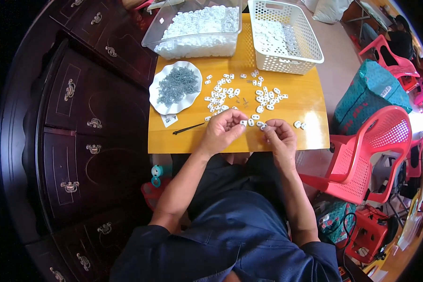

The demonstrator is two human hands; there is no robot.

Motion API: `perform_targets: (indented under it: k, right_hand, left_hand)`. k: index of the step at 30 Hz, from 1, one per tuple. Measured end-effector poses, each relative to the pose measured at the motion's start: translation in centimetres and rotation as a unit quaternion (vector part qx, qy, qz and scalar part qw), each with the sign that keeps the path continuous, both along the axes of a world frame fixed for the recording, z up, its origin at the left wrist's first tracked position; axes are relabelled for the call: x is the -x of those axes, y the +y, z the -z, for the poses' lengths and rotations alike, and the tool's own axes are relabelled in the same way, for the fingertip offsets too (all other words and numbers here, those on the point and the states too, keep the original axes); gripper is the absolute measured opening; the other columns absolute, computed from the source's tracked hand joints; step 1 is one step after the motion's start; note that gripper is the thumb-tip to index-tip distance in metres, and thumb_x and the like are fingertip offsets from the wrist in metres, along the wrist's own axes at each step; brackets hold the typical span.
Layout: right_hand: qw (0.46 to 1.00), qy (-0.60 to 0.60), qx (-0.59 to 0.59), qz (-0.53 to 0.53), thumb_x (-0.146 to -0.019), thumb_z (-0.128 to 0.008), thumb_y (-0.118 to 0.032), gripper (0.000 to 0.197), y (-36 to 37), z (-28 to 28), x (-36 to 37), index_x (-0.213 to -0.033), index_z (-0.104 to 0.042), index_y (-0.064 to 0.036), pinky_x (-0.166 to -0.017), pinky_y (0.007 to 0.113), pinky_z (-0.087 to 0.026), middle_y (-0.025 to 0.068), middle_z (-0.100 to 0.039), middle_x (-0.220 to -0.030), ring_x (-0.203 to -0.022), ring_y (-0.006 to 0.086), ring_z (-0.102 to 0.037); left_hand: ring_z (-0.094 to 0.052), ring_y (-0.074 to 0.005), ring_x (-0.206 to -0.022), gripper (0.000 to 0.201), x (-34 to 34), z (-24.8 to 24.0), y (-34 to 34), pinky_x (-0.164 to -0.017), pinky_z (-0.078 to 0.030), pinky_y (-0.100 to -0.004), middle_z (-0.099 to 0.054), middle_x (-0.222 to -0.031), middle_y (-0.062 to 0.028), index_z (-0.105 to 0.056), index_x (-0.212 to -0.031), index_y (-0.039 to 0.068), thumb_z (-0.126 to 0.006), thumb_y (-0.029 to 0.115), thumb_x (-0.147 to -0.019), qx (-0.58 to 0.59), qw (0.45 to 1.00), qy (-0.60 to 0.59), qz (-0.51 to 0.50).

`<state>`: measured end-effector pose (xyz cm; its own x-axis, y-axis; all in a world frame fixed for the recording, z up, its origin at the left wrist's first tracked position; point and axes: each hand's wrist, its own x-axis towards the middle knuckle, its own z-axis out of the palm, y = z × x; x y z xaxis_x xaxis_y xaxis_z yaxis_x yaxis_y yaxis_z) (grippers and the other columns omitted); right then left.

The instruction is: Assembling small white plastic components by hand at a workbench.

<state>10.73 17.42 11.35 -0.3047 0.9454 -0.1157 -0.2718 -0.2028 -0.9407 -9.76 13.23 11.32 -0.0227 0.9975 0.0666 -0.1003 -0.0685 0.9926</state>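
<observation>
My left hand (225,129) is closed in a pinch on a small white plastic piece with dark holes (243,123), near the table's front edge. To its right, my right hand (280,136) pinches a similar small white piece (263,127) between thumb and fingers. Between the two hands another white two-holed piece (251,122) lies on the yellow table (305,113). Many more loose white pieces (218,96) are scattered beyond my hands, with a few small screws (245,102) among them. A thin dark stick-like tool (189,129) rests left of my left hand.
A white scalloped plate (192,101) heaped with grey screws (177,85) stands at the table's left. Behind are a clear bin (150,40) of white pieces and a white perforated basket (286,63). Dark drawers (56,94) flank the left; a red chair (357,150) stands at right.
</observation>
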Motion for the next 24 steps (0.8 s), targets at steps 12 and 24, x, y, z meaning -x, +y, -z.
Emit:
perform_targets:
  k: [12,24]
  right_hand:
    - [1.0,0.005,-0.01,-0.001,-0.097,-0.066,-0.001,0.011,-0.1,0.8,0.0,-0.108,-0.065,0.0003,-0.072,0.02,-0.051,0.0029,-0.072,-0.094,-0.078,0.0059,-0.063]
    - [1.0,0.004,0.002,-0.016,-0.098,-0.066,-0.002,0.012,-0.5,0.5,0.3,-0.11,-0.065,-0.0001,-0.075,0.021,-0.052,0.0028,-0.072,-0.096,-0.082,0.0062,-0.064]
  left_hand:
    - [-0.058,-0.0051,-0.073,0.017,-0.2,0.3,0.3,-0.066,-0.049,-0.0199,-0.066,-0.089,0.0004,-0.067,-0.112,0.001,-0.069,0.011,-0.099,0.001,0.998,0.027,-0.057]
    - [-0.051,-0.0013,-0.069,0.018,-0.7,0.1,-0.1,-0.06,-0.045,-0.0193,-0.064,-0.089,0.0036,-0.068,-0.117,0.003,-0.062,0.008,-0.101,0.014,0.998,0.053,-0.022]
